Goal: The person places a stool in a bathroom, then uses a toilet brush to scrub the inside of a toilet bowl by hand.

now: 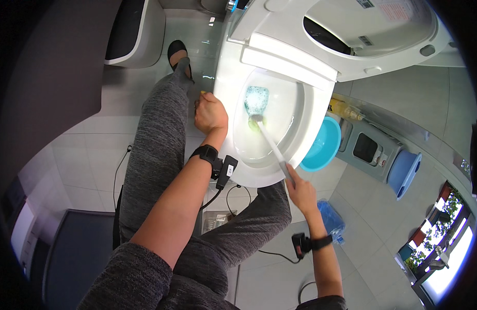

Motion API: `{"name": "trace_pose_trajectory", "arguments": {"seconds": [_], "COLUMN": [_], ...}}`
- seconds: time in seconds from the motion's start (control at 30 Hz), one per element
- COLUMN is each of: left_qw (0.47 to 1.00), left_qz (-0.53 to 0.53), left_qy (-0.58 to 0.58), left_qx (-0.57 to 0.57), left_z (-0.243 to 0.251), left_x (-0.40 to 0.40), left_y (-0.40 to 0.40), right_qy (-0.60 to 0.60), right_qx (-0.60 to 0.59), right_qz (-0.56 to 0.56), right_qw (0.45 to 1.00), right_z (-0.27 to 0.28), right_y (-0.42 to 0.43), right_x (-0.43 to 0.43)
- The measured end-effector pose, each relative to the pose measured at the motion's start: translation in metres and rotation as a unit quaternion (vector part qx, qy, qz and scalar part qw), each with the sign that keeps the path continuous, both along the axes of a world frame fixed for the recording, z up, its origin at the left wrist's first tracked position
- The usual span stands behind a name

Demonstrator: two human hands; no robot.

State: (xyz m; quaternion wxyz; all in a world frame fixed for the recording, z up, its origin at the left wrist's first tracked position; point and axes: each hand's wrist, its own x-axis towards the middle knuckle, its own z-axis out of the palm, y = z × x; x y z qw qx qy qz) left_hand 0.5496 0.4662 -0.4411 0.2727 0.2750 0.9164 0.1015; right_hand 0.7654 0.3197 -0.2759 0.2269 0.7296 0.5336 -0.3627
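My right hand (302,192) grips the grey end of a toilet brush (272,142) with a white shaft. The brush reaches over the front rim into a white toilet bowl (240,149). Its head rests low in the bowl, just in front of blue, foamy water (256,99); a greenish tint shows around the bristles. Beside the bowl's left outer side, my left hand (211,113) is curled into a fist. A small yellow spot shows at its fingers, too small to identify. The toilet seat and lid (378,35) are raised.
To the right stand a turquoise basin (324,145), a yellow bottle (345,109), a grey plastic box (364,145) and a light blue tub (404,174). A blue plastic bag (330,219) lies on the tiles. A white bin (145,38) with a dark top stands at upper left.
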Motion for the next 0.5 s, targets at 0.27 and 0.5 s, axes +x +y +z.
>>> {"name": "trace_pose_trajectory", "arguments": {"seconds": [0.27,0.5], "left_qw": [1.000,1.000], "left_qz": [-0.013,0.010], "left_qy": [-0.006,-0.027], "left_qx": [-0.016,-0.009], "left_z": [0.001,0.002], "left_x": [0.002,-0.006], "left_y": [0.000,-0.001], "right_qy": [-0.043,-0.047], "right_qx": [0.042,0.062], "right_qz": [0.104,0.188], "right_qw": [0.993,0.979], "right_z": [-0.107,-0.046], "right_y": [0.070,0.053], "right_x": [-0.024,0.008]}}
